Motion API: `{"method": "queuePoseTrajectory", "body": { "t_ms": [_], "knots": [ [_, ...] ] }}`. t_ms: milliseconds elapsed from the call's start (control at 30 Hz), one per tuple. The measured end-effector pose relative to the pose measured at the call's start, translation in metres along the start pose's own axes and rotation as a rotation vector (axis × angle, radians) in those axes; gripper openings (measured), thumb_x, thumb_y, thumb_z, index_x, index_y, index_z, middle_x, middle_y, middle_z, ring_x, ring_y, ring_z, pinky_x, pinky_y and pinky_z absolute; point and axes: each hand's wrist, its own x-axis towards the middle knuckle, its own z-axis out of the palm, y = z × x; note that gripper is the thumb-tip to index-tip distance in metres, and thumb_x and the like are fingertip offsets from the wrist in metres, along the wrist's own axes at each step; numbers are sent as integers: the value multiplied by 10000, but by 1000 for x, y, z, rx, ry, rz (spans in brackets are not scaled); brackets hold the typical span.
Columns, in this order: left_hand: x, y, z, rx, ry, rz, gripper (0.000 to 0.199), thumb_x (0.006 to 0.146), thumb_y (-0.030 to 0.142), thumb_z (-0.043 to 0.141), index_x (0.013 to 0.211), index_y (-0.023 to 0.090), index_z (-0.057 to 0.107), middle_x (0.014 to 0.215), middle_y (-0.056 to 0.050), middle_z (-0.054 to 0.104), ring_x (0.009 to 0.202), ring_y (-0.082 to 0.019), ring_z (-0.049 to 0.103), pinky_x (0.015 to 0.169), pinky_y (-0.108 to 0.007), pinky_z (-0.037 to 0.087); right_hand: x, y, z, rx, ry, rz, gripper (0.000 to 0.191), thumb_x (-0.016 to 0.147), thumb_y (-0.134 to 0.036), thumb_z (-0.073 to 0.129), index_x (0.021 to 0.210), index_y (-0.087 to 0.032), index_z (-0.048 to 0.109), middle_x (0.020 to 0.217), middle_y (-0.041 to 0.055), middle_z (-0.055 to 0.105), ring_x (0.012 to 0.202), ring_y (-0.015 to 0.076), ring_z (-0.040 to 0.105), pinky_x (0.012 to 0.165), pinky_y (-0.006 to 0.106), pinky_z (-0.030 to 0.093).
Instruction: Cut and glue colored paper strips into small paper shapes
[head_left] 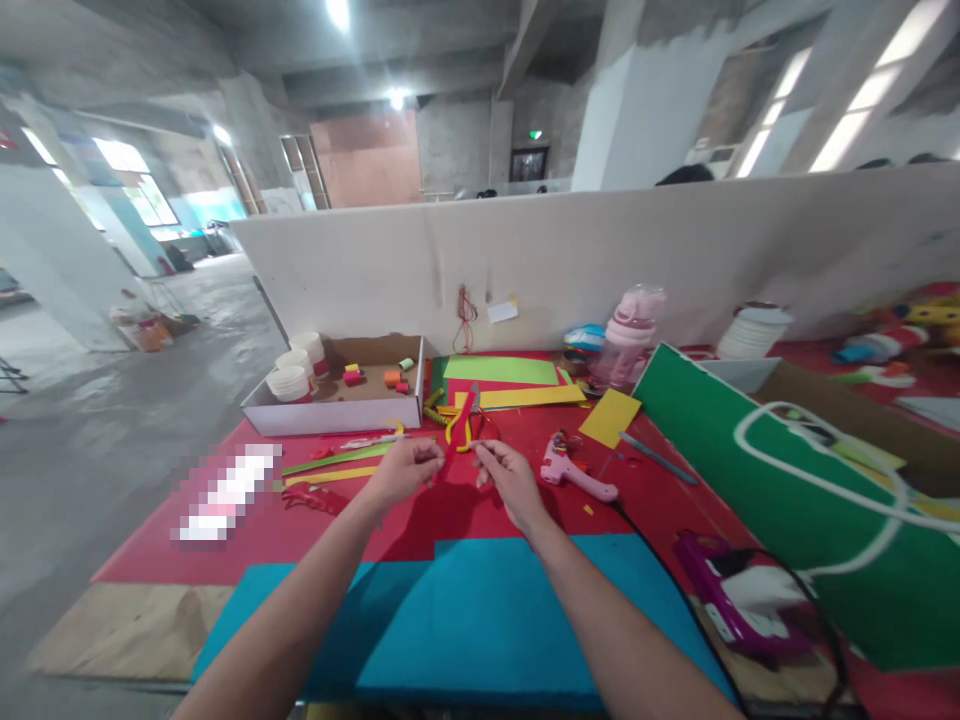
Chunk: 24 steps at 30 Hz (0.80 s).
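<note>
My left hand [409, 468] is raised over the red table covering, its fingers curled and pinched; whatever they hold is too small to make out. Facing it, my right hand [510, 478] has thumb and fingertips pressed together near a tiny pale bit that I cannot identify. A gap separates the two hands. Between and just beyond them stands out a red strip [459, 425], lying across yellow-handled pliers [465, 434]. To the right of my right hand lies a pink glue gun [576, 474]. Green and yellow strips [337, 460] are left of my left hand.
A white box [337, 416] with paper cups and small coloured rolls stands back left. A pink bottle [626, 335] is at the back. On the right are a green board [750, 500], a purple power strip [739, 605] and cables. Blue sheets [450, 620] cover the front edge.
</note>
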Motion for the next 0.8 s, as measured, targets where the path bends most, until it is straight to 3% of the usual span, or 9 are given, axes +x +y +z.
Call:
{"method": "queuePoseTrajectory", "body": {
  "t_ms": [100,233,500,667,800],
  "knots": [
    [4,6,34,57,-26,18,90,750,214,497,714,165,563,567,13,564,521,-120,535,536,-215,361,3,0,-2,74,20,23,368,780,-507,607,932,-173,637,603,-34,545,491,79,482,505,197,407],
    [4,7,54,453,168,123,104,718,125,494,724,181,582,690,-24,628,640,-145,565,563,-226,317,1,-2,-5,-84,102,-25,369,798,-509,592,907,-161,647,515,-55,469,441,84,432,438,198,348],
    [1,-6,62,610,308,175,124,819,155,475,856,193,588,863,-50,662,759,-155,593,625,-232,356,-7,-17,-3,-450,66,-387,260,884,-381,534,825,-177,685,707,31,597,671,154,582,653,267,470],
    [1,-8,60,641,343,249,152,864,193,451,927,190,589,883,-62,653,794,-166,597,651,-240,389,-11,-20,-2,-420,17,-525,176,895,-297,536,941,-219,687,921,65,674,871,178,632,791,294,503],
    [-1,-9,60,659,347,281,160,864,186,449,934,192,592,890,-68,651,817,-176,602,664,-248,406,-12,-18,-3,-392,19,-570,167,892,-256,538,941,-233,697,919,55,693,878,174,645,806,300,515]
  ]
}}
